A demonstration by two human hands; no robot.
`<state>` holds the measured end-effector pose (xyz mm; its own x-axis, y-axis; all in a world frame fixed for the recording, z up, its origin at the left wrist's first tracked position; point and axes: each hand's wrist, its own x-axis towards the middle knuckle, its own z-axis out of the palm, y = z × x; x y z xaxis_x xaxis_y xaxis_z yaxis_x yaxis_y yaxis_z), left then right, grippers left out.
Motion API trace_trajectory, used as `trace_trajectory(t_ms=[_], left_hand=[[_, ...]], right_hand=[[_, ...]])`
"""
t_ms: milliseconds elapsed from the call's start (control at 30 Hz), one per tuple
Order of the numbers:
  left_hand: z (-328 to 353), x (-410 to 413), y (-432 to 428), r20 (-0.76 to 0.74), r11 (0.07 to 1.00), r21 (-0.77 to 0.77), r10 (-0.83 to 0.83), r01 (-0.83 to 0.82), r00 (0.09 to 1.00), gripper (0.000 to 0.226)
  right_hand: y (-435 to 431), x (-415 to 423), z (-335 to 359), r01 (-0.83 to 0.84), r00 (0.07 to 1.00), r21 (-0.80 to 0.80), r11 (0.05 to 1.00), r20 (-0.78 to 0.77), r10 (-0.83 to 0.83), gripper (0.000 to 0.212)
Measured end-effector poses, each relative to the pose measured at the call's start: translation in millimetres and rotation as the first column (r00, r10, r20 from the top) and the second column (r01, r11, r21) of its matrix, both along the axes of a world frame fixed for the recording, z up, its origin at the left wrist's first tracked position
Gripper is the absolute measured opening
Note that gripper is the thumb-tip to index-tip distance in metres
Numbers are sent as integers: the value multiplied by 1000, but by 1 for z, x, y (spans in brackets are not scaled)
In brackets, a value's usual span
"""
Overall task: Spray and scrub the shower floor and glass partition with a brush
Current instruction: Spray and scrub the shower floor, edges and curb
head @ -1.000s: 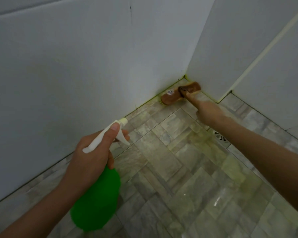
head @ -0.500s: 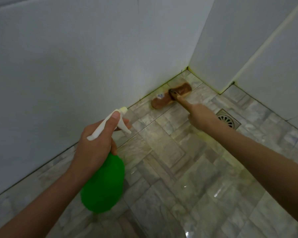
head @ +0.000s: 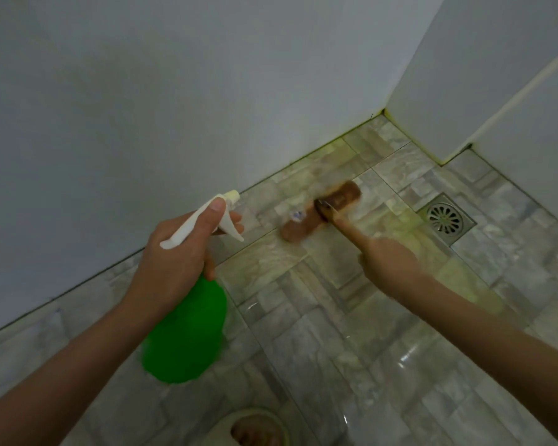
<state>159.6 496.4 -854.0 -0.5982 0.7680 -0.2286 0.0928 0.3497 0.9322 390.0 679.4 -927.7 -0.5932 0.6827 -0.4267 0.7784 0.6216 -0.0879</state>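
Observation:
My left hand [head: 178, 252] grips the neck of a green spray bottle [head: 187, 329] with a white trigger head [head: 207, 217]; its nozzle points toward the white wall. My right hand [head: 387, 262] is closed around the handle of a brown wooden scrub brush [head: 319, 214]. The brush head lies flat on the wet tiled shower floor [head: 335, 333], a little out from the wall, and looks blurred. Yellow-green cleaner stains the tiles near the brush and along the wall joint.
A square metal floor drain [head: 446, 218] sits right of the brush. White walls [head: 174, 107] meet in a corner at the upper right, with a stepped wall section [head: 512, 91] beyond. A round rimmed object [head: 258, 429] shows at the bottom edge.
The brush has come back from the far corner toward me along the floor, past the drain's level. The spray bottle stays held in the left hand; the view has tilted down.

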Motion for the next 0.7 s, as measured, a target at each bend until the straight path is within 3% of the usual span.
trace_trajectory(t_ms=[133,267,333,433,567,700], left_hand=[[6,-2,-19,-19,998,-62,32,-33,999,42],[4,0,-29,-45,994,-95,44,-48,998,38],[1,2,-33,-44,995,-86,37,-41,998,36],[-2,4,-40,-45,997,-72,28,-32,999,32],[-1,6,-44,-41,997,-72,-9,6,999,35],[-4,10,-42,-21,998,-59,-37,36,999,40]], right_hand=[[-38,39,19,-18,988,-13,1000,154,20,86],[-5,-59,-2,-88,994,43,995,-56,90,89],[7,-87,-7,-114,990,32,993,-83,116,89],[-27,-34,-2,-64,996,10,998,-60,65,89],[-81,46,15,-29,994,-41,999,109,34,92],[-50,-31,4,-72,996,13,997,-53,73,90]])
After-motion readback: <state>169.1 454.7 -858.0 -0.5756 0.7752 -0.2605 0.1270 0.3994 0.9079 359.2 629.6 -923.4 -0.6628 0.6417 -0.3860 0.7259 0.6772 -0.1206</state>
